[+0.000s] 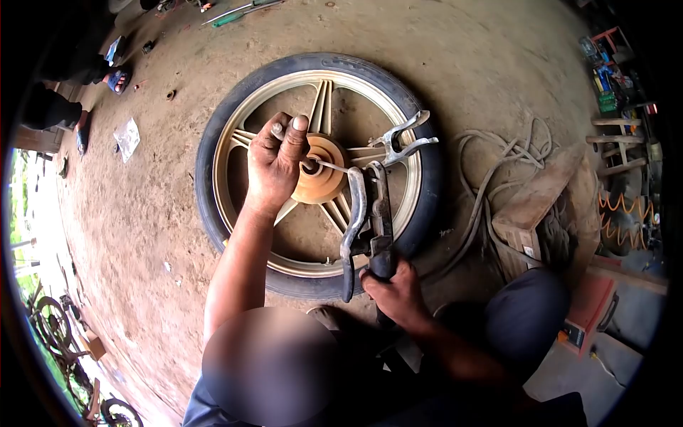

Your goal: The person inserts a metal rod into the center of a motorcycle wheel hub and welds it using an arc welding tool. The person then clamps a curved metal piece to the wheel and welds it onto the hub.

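Note:
A spoked motorcycle wheel with its tyre (213, 135) lies flat on the ground in front of me. My left hand (276, 164) is closed in a fist just above the wheel's tan hub (327, 186), around what looks like a short metal rod whose lower end meets the hub centre. My right hand (400, 293) grips the black handle of a worn metal assembly (382, 265) at the tyre's near edge. Its curved lever (354, 224) reaches over the rim, and a forked metal piece (404, 142) lies past its far end. A thin hooked rod runs to the hub.
A coiled rope or hose (487, 167) and a wooden box (533, 213) sit to the right. Another person's feet (117, 80) show at upper left, near a plastic bag (128, 139). A green-handled tool (228, 18) lies at the top.

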`<state>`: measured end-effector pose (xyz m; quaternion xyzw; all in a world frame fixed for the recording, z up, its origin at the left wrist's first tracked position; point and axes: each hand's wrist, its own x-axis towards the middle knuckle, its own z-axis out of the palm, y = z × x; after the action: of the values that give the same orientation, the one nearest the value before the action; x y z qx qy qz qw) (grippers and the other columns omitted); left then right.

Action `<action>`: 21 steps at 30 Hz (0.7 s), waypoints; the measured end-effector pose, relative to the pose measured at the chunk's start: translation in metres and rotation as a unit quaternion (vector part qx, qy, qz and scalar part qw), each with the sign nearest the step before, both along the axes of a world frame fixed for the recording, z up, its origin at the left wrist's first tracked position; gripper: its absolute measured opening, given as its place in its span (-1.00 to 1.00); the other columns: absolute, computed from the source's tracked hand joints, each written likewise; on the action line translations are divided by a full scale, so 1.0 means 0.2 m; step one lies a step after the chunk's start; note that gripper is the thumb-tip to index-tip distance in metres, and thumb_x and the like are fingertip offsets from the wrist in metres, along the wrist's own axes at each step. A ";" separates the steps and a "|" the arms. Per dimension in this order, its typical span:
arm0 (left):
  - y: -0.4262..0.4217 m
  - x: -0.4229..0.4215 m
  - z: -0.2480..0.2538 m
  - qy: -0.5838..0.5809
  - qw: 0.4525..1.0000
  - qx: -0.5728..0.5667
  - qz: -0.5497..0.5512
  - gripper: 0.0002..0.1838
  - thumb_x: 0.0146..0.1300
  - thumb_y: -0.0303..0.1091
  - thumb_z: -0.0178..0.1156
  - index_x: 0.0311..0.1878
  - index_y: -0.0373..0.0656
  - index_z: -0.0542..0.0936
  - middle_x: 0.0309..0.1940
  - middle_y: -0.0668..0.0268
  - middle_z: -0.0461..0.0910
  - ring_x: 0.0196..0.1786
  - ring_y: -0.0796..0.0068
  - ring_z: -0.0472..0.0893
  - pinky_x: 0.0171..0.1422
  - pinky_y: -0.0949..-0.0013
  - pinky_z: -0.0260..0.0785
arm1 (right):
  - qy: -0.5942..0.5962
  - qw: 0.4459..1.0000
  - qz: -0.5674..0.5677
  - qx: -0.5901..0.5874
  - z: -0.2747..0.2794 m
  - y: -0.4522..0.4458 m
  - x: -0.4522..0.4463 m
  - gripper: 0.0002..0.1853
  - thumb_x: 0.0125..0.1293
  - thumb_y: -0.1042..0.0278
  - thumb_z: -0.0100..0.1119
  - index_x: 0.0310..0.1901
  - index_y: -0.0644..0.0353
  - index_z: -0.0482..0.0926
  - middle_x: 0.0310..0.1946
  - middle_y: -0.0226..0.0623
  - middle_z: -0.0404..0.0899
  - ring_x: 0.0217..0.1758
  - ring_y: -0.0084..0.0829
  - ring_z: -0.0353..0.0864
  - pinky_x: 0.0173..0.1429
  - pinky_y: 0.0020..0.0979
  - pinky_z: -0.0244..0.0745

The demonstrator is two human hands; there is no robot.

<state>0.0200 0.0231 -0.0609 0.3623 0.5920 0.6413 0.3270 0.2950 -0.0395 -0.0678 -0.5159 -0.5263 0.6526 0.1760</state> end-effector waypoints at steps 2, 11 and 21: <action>0.00 0.02 0.01 0.026 1.000 0.001 -0.006 -0.63 0.57 -0.16 0.22 -0.35 -0.17 0.48 -0.54 0.47 0.47 -0.45 0.69 0.45 -0.33 0.51 0.35 | -0.018 1.000 0.001 -0.013 0.01 0.00 -0.01 -0.80 0.08 0.45 0.32 -0.25 0.23 0.56 -0.52 -0.51 0.42 -0.41 -0.58 0.39 -0.24 -0.36 0.45; 0.00 0.04 0.03 0.059 0.998 0.001 -0.009 -0.65 0.55 -0.20 0.26 -0.36 -0.17 0.50 -0.55 0.50 0.47 -0.45 0.74 0.43 -0.36 0.53 0.34 | 0.004 1.000 0.016 -0.003 0.01 0.00 -0.04 -0.87 0.11 0.52 0.27 -0.37 0.15 0.48 -0.57 -0.62 0.33 -0.46 -0.69 0.30 -0.35 -0.44 0.33; -0.01 0.01 0.02 0.046 0.999 0.003 -0.026 -0.67 0.61 -0.17 0.16 -0.31 -0.13 0.46 -0.47 0.49 0.45 -0.40 0.68 0.39 -0.25 0.49 0.35 | 0.028 0.999 -0.006 -0.020 -0.01 0.02 -0.04 -0.83 0.11 0.48 0.29 -0.26 0.21 0.54 -0.54 -0.58 0.37 -0.44 -0.65 0.34 -0.32 -0.40 0.37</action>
<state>0.0226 0.0207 -0.0576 0.4077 0.5951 0.6170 0.3144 0.2873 -0.0363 -0.0697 -0.5035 -0.5052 0.6762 0.1845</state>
